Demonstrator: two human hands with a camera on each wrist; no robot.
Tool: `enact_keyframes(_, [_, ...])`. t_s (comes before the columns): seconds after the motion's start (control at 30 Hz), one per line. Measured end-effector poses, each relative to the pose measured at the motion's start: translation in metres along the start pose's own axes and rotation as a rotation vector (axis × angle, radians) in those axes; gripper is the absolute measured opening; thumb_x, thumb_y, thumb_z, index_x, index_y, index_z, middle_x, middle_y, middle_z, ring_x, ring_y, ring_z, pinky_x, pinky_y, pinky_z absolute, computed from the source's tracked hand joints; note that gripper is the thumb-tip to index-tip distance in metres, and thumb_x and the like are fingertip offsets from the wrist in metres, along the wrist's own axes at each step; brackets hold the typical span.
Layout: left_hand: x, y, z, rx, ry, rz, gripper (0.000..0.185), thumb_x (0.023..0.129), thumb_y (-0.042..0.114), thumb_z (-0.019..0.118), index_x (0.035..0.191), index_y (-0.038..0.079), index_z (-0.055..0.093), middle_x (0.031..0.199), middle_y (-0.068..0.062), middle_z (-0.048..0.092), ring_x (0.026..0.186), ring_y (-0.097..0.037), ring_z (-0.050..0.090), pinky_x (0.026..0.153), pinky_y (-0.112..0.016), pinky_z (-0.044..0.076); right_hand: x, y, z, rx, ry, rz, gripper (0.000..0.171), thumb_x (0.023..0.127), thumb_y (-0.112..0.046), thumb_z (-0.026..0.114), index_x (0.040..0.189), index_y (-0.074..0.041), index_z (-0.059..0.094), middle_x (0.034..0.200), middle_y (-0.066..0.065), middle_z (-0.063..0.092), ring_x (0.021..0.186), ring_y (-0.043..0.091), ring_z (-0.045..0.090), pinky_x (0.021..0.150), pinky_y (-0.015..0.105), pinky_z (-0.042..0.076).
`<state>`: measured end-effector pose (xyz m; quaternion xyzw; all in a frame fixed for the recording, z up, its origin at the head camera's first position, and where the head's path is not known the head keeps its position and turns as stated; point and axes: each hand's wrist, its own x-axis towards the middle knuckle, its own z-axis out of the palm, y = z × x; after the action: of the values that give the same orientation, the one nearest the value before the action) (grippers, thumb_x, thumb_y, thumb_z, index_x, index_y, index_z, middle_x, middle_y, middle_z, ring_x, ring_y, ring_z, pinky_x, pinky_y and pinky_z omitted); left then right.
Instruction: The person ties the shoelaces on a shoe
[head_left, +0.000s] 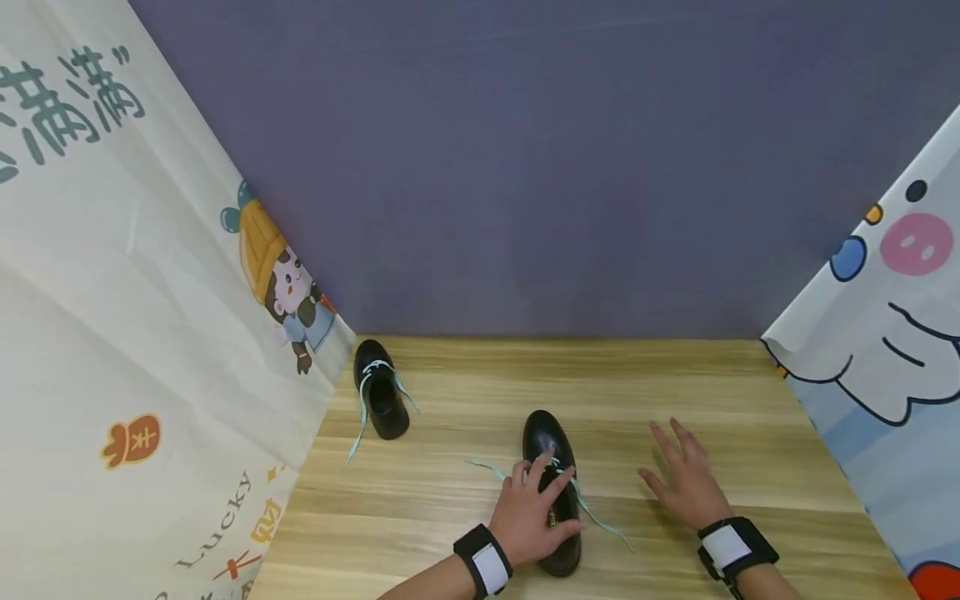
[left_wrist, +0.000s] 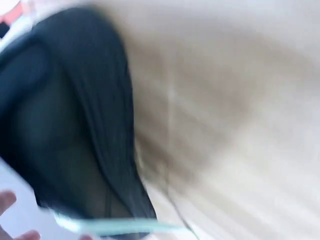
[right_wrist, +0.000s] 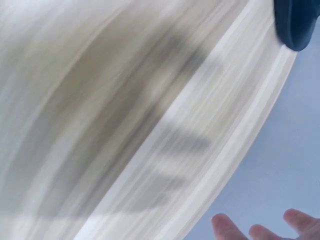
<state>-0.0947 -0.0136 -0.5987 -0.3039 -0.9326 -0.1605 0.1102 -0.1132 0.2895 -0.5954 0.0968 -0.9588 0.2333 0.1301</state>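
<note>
left hand (head_left: 534,517): rests on top of the near black shoe, fingers (head_left: 546,477) spread wide and fairly straight over the laced part, thumb out along the shoe's right side; not curled round anything. Wrist carries a black band with a white patch.
right hand (head_left: 686,479): flat, palm down, just over or on the bench, right of the near shoe and apart from it; fingers straight and spread, holding nothing. Same kind of wristband.
near black shoe (head_left: 550,454): on the bench near the front edge, centre, toe pointing away toward the back wall; glossy black, heel end under the left palm.
light blue lace (head_left: 600,521): loose, untied; one end trails left of the shoe, the other trails right toward the front edge.
far black shoe (head_left: 381,397): back left on the bench, just beside the left curtain, well apart from the near shoe; its own light blue lace hangs loose too.
bench (head_left: 465,517): light wood grain.
backdrop: purple-grey wall (head_left: 525,167) behind, cartoon-print curtain (head_left: 135,333) left, another on the right.
left wrist view: blurred; dark shoe side and a strip of lace show.
right wrist view: blurred; wood grain, fingertips at the bottom edge.
</note>
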Motion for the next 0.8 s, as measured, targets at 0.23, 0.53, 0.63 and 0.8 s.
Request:
enact_keyframes(0.23, [0.018,-0.026,-0.006,-0.155,-0.024,-0.115,0.071,0.098,0.059,0.051,0.15,0.011,0.041,0.15,-0.015,0.04,0.132,-0.037,0.042,0.093,-0.055,0.048,0.01,-0.027,0.016,0.112,-0.053,-0.068,0.083,0.087,-0.023,0.08,0.155,-0.011,0.033,0.153,0.031,0.03,0.13,0.058,0.037,0.091,0.072,0.04])
enact_keyframes(0.53, [0.015,-0.035,0.009,-0.334,-0.131,-0.188,0.068,0.098,0.045,0.063,0.146,0.002,0.04,0.138,-0.017,0.041,0.12,-0.03,0.053,0.095,-0.039,0.051,0.006,-0.055,0.041,0.301,-0.217,-0.103,0.077,0.094,-0.032,0.071,0.153,-0.004,0.031,0.149,0.028,0.039,0.127,0.047,0.05,0.095,0.061,0.047])
enact_keyframes(0.63, [0.013,-0.034,0.011,-0.362,-0.11,-0.204,0.064,0.097,0.04,0.065,0.142,0.002,0.041,0.132,-0.016,0.04,0.108,-0.025,0.06,0.089,-0.034,0.053,0.003,-0.058,0.047,0.374,-0.288,-0.059,0.076,0.096,-0.035,0.069,0.153,-0.003,0.031,0.146,0.027,0.04,0.114,0.039,0.06,0.086,0.05,0.054])
enact_keyframes(0.8, [0.013,-0.034,0.011,-0.389,-0.075,-0.22,0.06,0.096,0.043,0.066,0.133,0.001,0.045,0.117,-0.011,0.039,0.081,-0.014,0.058,0.071,-0.027,0.052,0.004,-0.063,0.05,0.489,-0.404,0.038,0.079,0.096,-0.037,0.068,0.153,0.0,0.027,0.136,0.029,0.047,0.086,0.014,0.063,0.069,0.027,0.053])
